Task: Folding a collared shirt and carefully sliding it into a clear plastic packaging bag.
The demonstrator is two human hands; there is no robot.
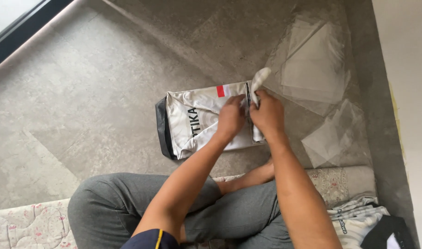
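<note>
A folded white garment (199, 122) with black trim, a small red patch and dark lettering lies on the grey floor in front of me. My left hand (230, 117) presses on its right part, fingers curled on the cloth. My right hand (267, 113) pinches the garment's right edge, and a white flap of cloth (259, 79) sticks up above the fingers. Both forearms reach forward over my crossed legs in grey trousers (123, 203).
Several clear plastic bags (314, 69) lie on the floor to the right, another one (333, 136) nearer me. A floral quilted mat (26, 226) is under me. More folded clothes (358, 221) sit at the bottom right. A pale wall runs along the right.
</note>
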